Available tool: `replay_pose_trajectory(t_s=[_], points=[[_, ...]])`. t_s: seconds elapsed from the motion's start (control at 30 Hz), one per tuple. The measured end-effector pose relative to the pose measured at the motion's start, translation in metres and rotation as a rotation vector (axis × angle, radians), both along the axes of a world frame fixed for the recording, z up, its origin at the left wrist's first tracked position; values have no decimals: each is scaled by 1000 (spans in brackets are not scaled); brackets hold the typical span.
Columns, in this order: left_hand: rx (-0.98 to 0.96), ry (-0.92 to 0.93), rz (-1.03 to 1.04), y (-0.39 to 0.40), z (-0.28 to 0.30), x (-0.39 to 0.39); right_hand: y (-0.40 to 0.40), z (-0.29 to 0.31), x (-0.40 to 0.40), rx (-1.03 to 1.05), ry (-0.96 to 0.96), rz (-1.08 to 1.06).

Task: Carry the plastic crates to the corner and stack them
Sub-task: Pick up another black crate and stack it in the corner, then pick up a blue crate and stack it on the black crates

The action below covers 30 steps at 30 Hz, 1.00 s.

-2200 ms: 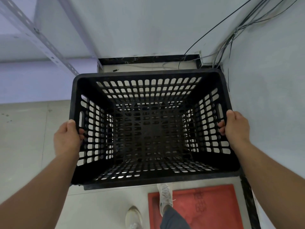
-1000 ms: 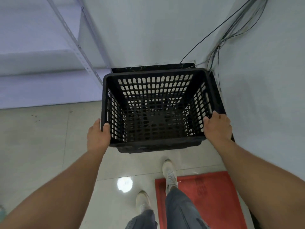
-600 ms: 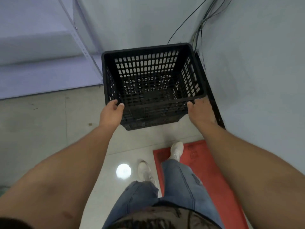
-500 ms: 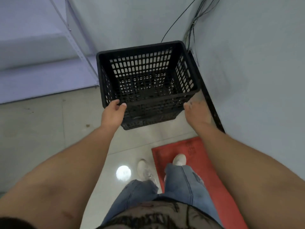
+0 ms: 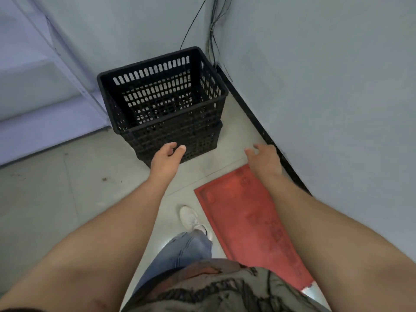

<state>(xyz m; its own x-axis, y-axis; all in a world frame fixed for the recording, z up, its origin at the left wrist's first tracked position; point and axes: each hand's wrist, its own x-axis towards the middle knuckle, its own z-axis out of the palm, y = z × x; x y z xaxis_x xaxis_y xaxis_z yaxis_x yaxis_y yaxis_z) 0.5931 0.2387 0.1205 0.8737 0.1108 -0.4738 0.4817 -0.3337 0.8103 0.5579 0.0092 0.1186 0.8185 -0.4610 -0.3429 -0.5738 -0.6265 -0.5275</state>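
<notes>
Head view: both hands now off the crate (image 5: 162, 102), which half a second ago they were holding by the near rim. Left hand (image 5: 167, 157) hangs in front of the crate's near wall, fingers loose and slightly curled, gripping nothing; whether a fingertip touches the mesh, cannot tell. Right hand (image 5: 264, 157) is clear of the crate to its right, fingers relaxed and spread, empty.

Crate sits in the far corner on the floor (image 5: 56, 199), close to both walls, cables (image 5: 212, 30) running down the corner behind it. A second rim line shows below the top one on the near side, so it looks nested in a lower crate (image 5: 180, 145), fairly square.

Meaning: this crate reads as placed and released, stack step done for this one. Red mat (image 5: 249, 221) lies near right, by the person's shoe (image 5: 191, 218). No other crates in view, so cannot tell if more remain.
</notes>
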Motion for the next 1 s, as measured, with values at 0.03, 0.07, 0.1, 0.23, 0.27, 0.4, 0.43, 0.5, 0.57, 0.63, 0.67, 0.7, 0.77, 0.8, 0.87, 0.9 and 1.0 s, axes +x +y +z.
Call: replay_pose_trajectory(t_s=[0.03,0.07,0.1,0.23,0.27,0.4,0.43,0.5,0.57,0.63,0.67,0.7,0.77,0.8,0.87,0.9,1.0], points=[[-21,4,-13,-7,5,-16,-4,5,-19,30,-28,-36],[-41,9,-34,-14,9,-33,-9,6,-38,62,-55,-79],[-52,12,-64,-20,13,-51,-13,10,-59,88,-73,-123],[-93,24,-168,-43,26,-117,-28,26,-142,195,-114,-298],[-100,29,-189,-48,29,-130,-31,30,-162,224,-127,-342],[-98,16,-305,-65,38,-163,-42,34,-225,298,-179,-472],[-105,18,-339,-69,42,-168,-44,36,-236,330,-196,-511],[-122,26,-413,-76,49,-175,-46,42,-258,369,-215,-588],[-144,37,-482,-84,57,-179,-46,48,-278,382,-244,-654],[-171,52,-559,-92,63,-181,-42,53,-295,377,-289,-740],[-185,63,-597,-96,64,-183,-38,56,-303,371,-308,-781],[-195,75,-637,-99,65,-186,-33,59,-311,362,-321,-820],[-216,102,-716,-107,66,-193,-26,60,-328,340,-339,-902],[-222,118,-753,-111,66,-196,-22,60,-337,332,-344,-947],[-220,139,-835,-120,64,-206,-14,59,-359,317,-340,-1032],[-215,140,-882,-124,63,-211,-9,59,-371,303,-332,-1062],[-203,132,-1036,-138,57,-234,6,58,-410,276,-352,-1185]])
